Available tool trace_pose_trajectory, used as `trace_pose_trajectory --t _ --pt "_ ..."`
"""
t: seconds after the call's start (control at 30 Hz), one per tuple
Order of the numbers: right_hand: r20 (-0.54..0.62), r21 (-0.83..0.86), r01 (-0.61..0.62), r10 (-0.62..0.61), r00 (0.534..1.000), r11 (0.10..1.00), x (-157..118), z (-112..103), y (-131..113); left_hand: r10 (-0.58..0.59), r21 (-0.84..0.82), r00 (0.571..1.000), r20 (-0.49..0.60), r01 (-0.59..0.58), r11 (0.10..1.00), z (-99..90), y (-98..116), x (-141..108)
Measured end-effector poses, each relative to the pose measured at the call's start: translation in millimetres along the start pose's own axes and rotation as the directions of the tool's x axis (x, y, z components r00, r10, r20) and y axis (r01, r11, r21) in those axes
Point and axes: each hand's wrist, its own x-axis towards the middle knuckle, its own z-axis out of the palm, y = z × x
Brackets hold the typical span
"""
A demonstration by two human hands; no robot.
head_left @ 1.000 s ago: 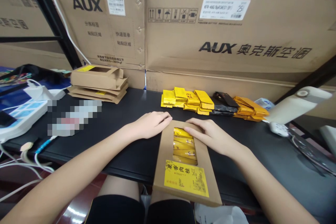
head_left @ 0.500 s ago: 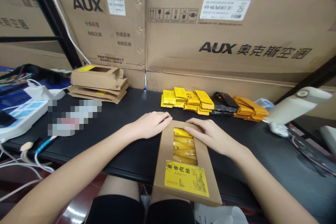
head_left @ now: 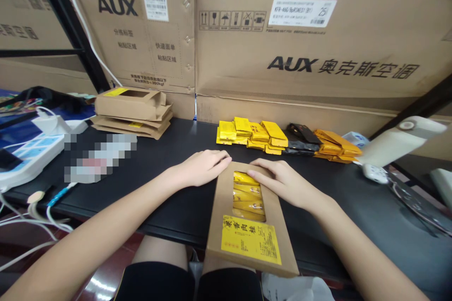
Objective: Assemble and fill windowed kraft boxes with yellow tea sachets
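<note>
The windowed carton (head_left: 252,219) lies at the front edge of the black desk (head_left: 173,155), its near end reaching out past that edge and its yellow label (head_left: 251,241) facing up. It looks light and fairly stiff – thin folded card with glossy yellow packets (head_left: 247,194) showing through the opening – so it should lift easily, though the top panel around the window probably gives under a hard squeeze. The packets may slide inside if it tilts. The plain side walls look like the best hold, one palm to each, since matt card is unlikely to be slippery; the window is the part to spare. At the carton's end farther in on the desk, the left hand (head_left: 203,168) sits by the left corner, fingers bent and close together, thumb stretched toward the corner; whether it pinches the card I cannot tell. The right hand (head_left: 284,178) lies over the right corner, thumb on top at the window's edge, forefinger at the end edge, the two parted; its other fingertips are out of sight, so a firm grip cannot be judged. The carton's underside is hidden, and the label's small print is unreadable. On the desk's left part, a pixelated patch (head_left: 102,159) masks something – its kind is lost.
</note>
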Motion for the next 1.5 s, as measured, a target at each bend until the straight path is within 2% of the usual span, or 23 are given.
trace_pose_trajectory --t 0.87,1.5 --pt "0.047 -0.004 -0.022 0.022 0.999 1.0 -2.1 -2.3 -3.1 -0.002 -0.009 1.0 -0.003 0.002 1.0 0.2 -0.1 0.0" --pt "0.027 0.003 -0.019 0.019 0.999 1.0 -3.4 -2.8 -6.8 -0.009 -0.011 1.0 0.0 0.009 1.0 -0.1 0.9 0.1"
